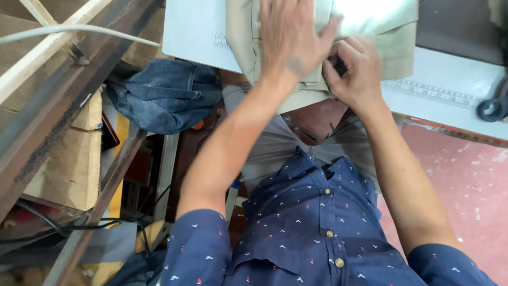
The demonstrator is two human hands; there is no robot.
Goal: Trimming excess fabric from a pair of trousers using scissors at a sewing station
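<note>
A folded beige garment (394,42) lies on a pale work table (190,32) at the top of the head view. My left hand (291,37) presses flat on it, fingers spread. Just to its right, my right hand (354,71) is curled with its fingers pinching the cloth's near edge, around something small and dark that I cannot make out. My forearms reach up from dark blue patterned shirt sleeves.
A bundle of blue denim (166,95) sits left of the table, below its edge. Metal and wooden beams (58,100) run diagonally at left with a white cable (74,29). Black scissors (495,103) lie at the table's right. Reddish floor (460,185) is at the right.
</note>
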